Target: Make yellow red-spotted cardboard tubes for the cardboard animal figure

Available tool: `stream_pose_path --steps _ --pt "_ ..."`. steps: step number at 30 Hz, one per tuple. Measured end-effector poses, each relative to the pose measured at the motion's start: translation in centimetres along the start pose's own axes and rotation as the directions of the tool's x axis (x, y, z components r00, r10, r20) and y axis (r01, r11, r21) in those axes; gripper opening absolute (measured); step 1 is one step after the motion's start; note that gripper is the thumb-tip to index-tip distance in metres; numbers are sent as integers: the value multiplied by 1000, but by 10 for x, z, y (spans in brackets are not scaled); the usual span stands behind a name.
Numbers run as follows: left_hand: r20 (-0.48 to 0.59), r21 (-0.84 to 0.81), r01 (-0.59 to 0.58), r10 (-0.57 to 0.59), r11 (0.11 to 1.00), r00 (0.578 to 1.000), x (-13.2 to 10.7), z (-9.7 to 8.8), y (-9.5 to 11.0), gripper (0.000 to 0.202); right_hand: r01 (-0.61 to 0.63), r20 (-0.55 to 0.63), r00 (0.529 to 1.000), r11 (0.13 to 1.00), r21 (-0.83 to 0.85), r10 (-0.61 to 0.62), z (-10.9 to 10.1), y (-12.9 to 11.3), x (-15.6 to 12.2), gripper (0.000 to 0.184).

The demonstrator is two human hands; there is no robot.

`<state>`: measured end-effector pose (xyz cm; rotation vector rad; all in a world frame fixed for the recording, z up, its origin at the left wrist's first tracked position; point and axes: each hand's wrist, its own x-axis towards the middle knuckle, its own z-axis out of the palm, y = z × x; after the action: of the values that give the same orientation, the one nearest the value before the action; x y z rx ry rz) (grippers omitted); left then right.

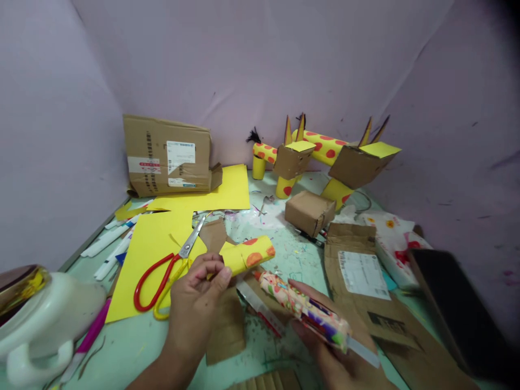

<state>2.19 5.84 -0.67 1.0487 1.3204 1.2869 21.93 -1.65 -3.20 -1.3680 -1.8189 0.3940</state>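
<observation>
In my left hand (205, 295) is a yellow paper tube (247, 254) with orange spots, pinched between thumb and fingers at its near end. My right hand (325, 336) is wrapped round a hot glue gun (303, 307) in a floral pattern, a glue stick poking out of its back. The gun's orange nozzle points at the underside of the tube, close to it; I cannot tell whether they touch. Red and yellow scissors (170, 271) lie partly open on a yellow sheet (142, 260) beside my left hand. Below the tube is a utility knife (260, 304).
Two spotted yellow animal figures with cardboard heads (294, 160) stand at the back. A small cardboard box (309, 212) sits before them. Cardboard pieces (351, 265) and a dark phone (455, 309) are at right. On the left stand a white mug (52, 309) and several markers (109, 238).
</observation>
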Motion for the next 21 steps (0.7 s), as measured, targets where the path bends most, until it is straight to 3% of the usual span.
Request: stream_pose_path --steps 3,6,9,14,21 --pt "52 233 -190 183 954 982 -4 -1 3 16 -29 -16 999 998 -61 28 -1 2 -4 51" --pt "99 328 -313 297 891 950 -7 0 5 16 3 -1 1000 999 -38 -3 0 2 -3 55" --pt "143 374 -428 405 823 903 -9 0 3 14 11 -6 1000 1000 0 -11 2 2 -2 56" --pt "236 373 -624 581 686 779 -10 -2 -2 12 8 -14 1000 1000 27 -7 4 4 -2 53" --pt "343 386 -734 652 559 677 -10 -5 -6 16 5 -25 1000 1000 -16 -5 4 10 -5 51"
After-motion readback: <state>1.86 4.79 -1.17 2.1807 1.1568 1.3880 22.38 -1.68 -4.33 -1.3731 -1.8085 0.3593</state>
